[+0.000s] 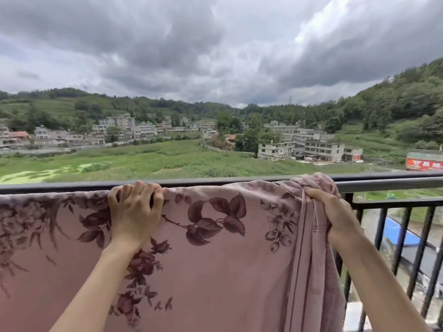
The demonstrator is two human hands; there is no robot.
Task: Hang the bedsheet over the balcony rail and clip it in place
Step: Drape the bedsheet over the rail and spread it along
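1. Pink floral bedsheet [215,259] draped over the dark balcony rail [395,182], hanging flat on the near side from the left edge of view to a bunched fold at the right.
2. Left hand [135,209] curled over the top of the rail, fingers gripping the sheet's upper edge against it.
3. Right hand [333,212] closed round the gathered right end of the sheet, just below the rail; bunched cloth heaped on the rail above it.
4. Step in hand, by judgement: spreading the bunch rightward along the rail. Best done with the left grip held as an anchor and the right pulling the gathered edge sideways and level, so the fold opens without dragging cloth off the far side.
5. Bare rail to the right of the bunch, with vertical bars [417,245] below: room to spread.
6. Beyond the rail, a steep drop; loosened cloth could slip over.
7. No clips in view.
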